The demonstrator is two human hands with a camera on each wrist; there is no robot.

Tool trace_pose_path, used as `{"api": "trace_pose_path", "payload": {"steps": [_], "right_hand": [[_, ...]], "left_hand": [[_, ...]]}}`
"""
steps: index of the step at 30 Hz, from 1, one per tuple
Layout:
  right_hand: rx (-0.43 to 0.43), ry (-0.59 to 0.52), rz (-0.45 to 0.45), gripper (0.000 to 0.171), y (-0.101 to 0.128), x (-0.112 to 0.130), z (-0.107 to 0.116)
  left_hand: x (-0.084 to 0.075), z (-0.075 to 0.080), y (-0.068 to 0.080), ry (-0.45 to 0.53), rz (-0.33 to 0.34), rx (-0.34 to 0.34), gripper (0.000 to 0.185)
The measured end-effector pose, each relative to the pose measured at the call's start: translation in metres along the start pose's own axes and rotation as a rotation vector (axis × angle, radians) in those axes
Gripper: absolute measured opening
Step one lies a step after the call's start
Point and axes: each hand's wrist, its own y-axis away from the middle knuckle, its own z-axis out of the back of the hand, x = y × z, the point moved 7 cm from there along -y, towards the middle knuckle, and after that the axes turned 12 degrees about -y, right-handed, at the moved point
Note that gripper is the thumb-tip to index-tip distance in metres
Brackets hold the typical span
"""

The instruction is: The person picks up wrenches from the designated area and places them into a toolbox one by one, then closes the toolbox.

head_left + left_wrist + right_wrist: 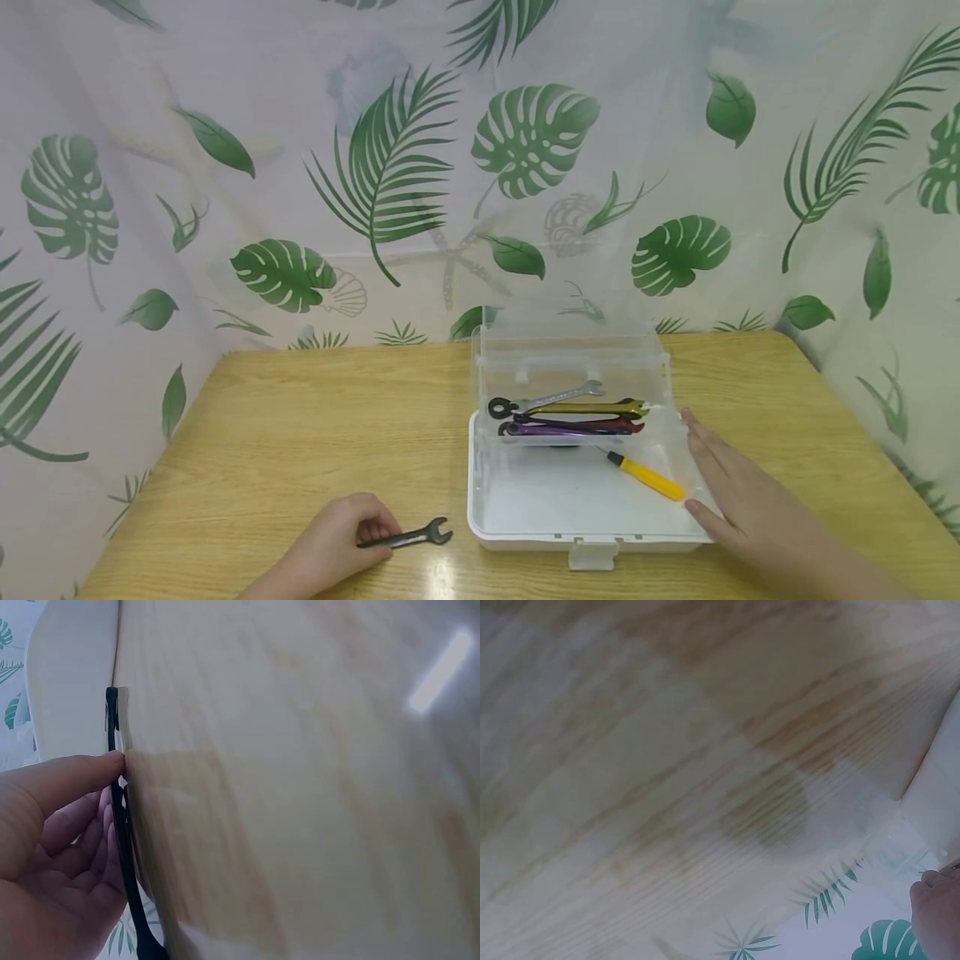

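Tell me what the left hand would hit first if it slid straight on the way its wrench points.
The left hand holds a dark wrench pointing right along the table. Going straight on, it would probably first meet the white box's front left corner, though depth is hard to judge.

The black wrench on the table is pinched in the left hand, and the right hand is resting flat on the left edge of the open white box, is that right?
Not quite. The head view shows the right hand resting flat on the right edge of the open white box, not the left. The rest holds: the left hand pinches the black wrench on the table.
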Motion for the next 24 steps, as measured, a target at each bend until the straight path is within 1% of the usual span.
{"api": "trace_pose_path", "payload": {"steps": [5,9,19,24], "right_hand": [[0.005,-0.008,-0.013,0.086,-0.0001,0.0000,0.0007],[-0.005,-0.005,0.004,0.086,0.0007,0.0008,0.0017],[-0.052,0.032,0.072,0.084,0.0016,0.0022,0.0018],[-0.077,0.039,0.106,0.084,0.0020,0.0018,0.0016]], "left_hand": [[-0.0018,0.0002,0.0004,0.009,-0.004,-0.008,0.019],[-0.0022,-0.0009,0.0008,0.007,-0.003,-0.005,0.021],[0.0007,-0.0002,0.0007,0.030,0.033,0.006,0.018],[0.0006,0.0010,-0.0007,0.074,0.049,0.014,0.015]]}}
